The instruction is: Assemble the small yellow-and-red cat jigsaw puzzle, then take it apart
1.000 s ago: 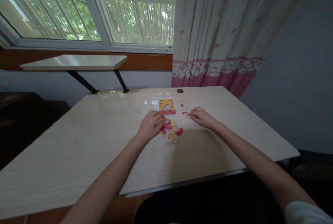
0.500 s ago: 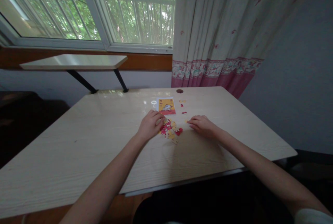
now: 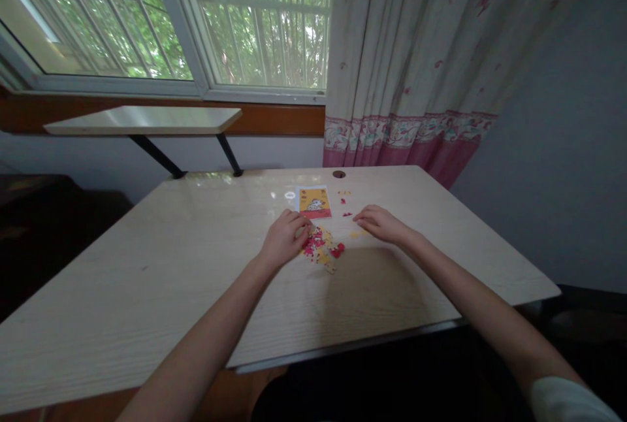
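A small heap of red and yellow jigsaw puzzle pieces (image 3: 316,243) lies mid-table. My left hand (image 3: 285,238) rests at the heap's left edge with its fingers curled; what is under its fingertips is hidden. Right of the heap, my right hand (image 3: 379,223) has its thumb and fingers drawn together, and I cannot make out anything between them. Just below its fingertips lie yellow puzzle pieces (image 3: 359,233). Some red pieces (image 3: 337,250) sit at the heap's right side. Behind the heap is a picture card (image 3: 314,202) showing a white spotted animal on yellow and red.
Small red pieces (image 3: 343,201) and a row of yellow pieces (image 3: 344,193) lie right of the card. The pale wooden table (image 3: 196,265) has a round cable hole (image 3: 339,174) near its back edge. A raised shelf (image 3: 147,120) stands back left; a curtain (image 3: 401,69) hangs behind.
My right hand has lifted slightly up and away from the yellow pieces, which now show on the table below it. My left hand stays at the heap. The view has tilted a little.
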A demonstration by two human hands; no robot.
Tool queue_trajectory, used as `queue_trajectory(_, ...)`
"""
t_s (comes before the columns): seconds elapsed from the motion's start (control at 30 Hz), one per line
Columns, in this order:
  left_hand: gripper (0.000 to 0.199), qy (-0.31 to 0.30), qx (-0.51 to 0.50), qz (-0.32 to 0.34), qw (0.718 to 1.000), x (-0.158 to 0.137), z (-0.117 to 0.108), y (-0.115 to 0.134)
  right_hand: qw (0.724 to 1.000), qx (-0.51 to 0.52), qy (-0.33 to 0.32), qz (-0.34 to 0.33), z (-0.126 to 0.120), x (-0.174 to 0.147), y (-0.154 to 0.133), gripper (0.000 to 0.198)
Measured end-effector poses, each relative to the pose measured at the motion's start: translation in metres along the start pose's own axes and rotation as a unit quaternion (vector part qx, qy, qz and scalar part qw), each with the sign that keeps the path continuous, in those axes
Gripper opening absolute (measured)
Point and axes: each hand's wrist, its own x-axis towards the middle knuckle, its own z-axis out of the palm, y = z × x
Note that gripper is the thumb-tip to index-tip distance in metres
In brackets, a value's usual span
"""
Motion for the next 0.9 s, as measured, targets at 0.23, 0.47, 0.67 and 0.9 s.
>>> queue_trajectory(0.23,0.015,-0.008,0.005,-0.004,1.0,0.0,0.0,-0.001,0.999,-0.037,0.01,0.007,0.021,0.016,0.021,0.032)
queue_trajectory(0.47,0.015,-0.01,0.001,0.004,1.0,-0.001,0.001,0.0,0.999,-0.021,0.012,0.025,0.028,0.005,0.018,0.032)
queue_trajectory(0.67,0.015,-0.011,-0.003,0.007,1.0,-0.001,0.002,0.0,1.0,0.013,0.014,0.019,0.019,0.001,0.015,0.031)
queue_trajectory(0.9,0.014,-0.015,-0.005,0.011,1.0,-0.001,0.001,0.001,0.998,0.056,0.035,-0.016,0.004,-0.01,0.009,0.022)
